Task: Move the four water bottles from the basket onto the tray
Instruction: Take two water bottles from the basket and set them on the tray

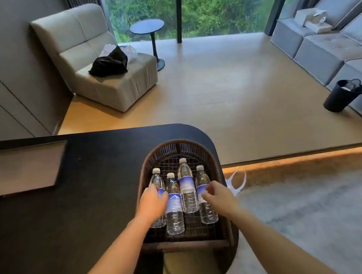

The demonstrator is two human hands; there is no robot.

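Arms: two bare forearms reach forward from the bottom edge, over the near rim of the basket (219, 170)
Left hand (152, 202): down on the leftmost bottle (156, 181); fingers curled over its label, touching it — whether the grip is closed, I cannot tell
Right hand (220, 196): just over the rightmost bottle (204, 192); fingers loosely bent and partly apart, at its label; nothing lifted
Middle bottles: second bottle (174, 212) lies nearest the camera; third bottle (187, 189) sits furthest back; both untouched
Bottles: all four lie side by side in the basket, white caps pointing away, blue labels up
Basket: dark woven, rounded far end; it sits at the rounded right end of the black table (83, 212)
Tray (21, 168): flat, rectangular, grey-brown — well apart from the basket, at the table's far left; bare
Beyond: beige chair (102, 62); round side table (147, 27); black bin (341, 95)
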